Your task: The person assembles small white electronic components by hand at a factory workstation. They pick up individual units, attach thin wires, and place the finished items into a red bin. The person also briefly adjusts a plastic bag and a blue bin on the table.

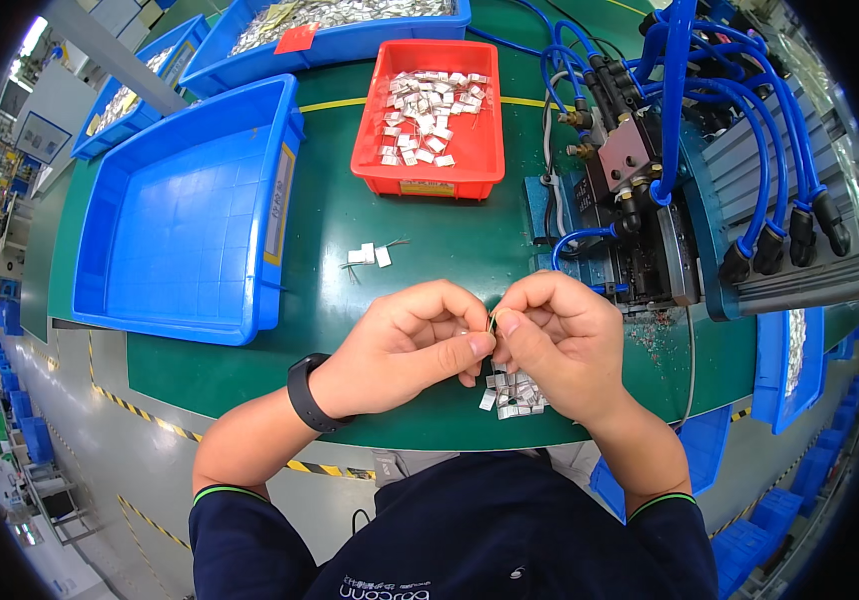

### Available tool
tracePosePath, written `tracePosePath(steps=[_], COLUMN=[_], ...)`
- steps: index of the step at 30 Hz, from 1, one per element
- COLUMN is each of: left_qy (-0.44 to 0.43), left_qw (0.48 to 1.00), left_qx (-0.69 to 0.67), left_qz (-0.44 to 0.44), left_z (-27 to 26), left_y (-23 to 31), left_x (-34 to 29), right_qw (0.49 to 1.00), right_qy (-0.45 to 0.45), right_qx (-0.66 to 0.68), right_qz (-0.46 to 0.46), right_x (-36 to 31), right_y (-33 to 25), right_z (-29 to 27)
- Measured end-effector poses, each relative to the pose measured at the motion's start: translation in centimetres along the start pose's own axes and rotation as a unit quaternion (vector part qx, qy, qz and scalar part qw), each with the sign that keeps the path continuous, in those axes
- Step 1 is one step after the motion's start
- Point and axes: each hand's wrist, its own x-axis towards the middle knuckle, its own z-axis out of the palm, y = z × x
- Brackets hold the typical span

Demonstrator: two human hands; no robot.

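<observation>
- In the head view, my only feed, the left grip [405, 345] and right grip [570, 350] met above the near side of the worktop [330, 205], each with fingertips pinched on thin wires [493, 322].
- The fingers hid most of what the wires joined, so I could not make out the whole piece.
- I judged that piece to be partway through handling: in the grips, not yet laid down.
- Just below the right grip, I saw a pile [512, 400] of white pieces, partly covered by the hand.
- A few loose pieces [370, 255] with wires lay beyond the left grip, well apart from the pile.
- The red bin [428, 187] farther off held many similar pieces; I could not tell which group was finished and which was waiting.
- A blue bin [175, 230] stood at the left, and a back bin [440, 28] heaped with pieces lay at the far side.
- On my right, the machine [630, 155] and its hoses [672, 120] stood in the way of reaching farther across, with scraps [655, 332] scattered before it.
</observation>
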Motion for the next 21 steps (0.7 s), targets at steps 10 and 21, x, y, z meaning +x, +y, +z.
tracePosePath(steps=[10,21], left_qy=[0.010,0.065], left_qw=[1.000,0.993], left_qx=[0.005,-0.095], left_qz=[-0.019,-0.007], left_z=[-0.01,-0.45], left_y=[0.11,0.28], left_x=[-0.22,0.24], right_qw=[1.000,0.998], right_qy=[0.014,-0.049], right_qx=[-0.009,-0.011], right_qz=[0.017,0.047], right_x=[-0.09,0.11], right_y=[0.32,0.47], right_z=[0.09,0.66])
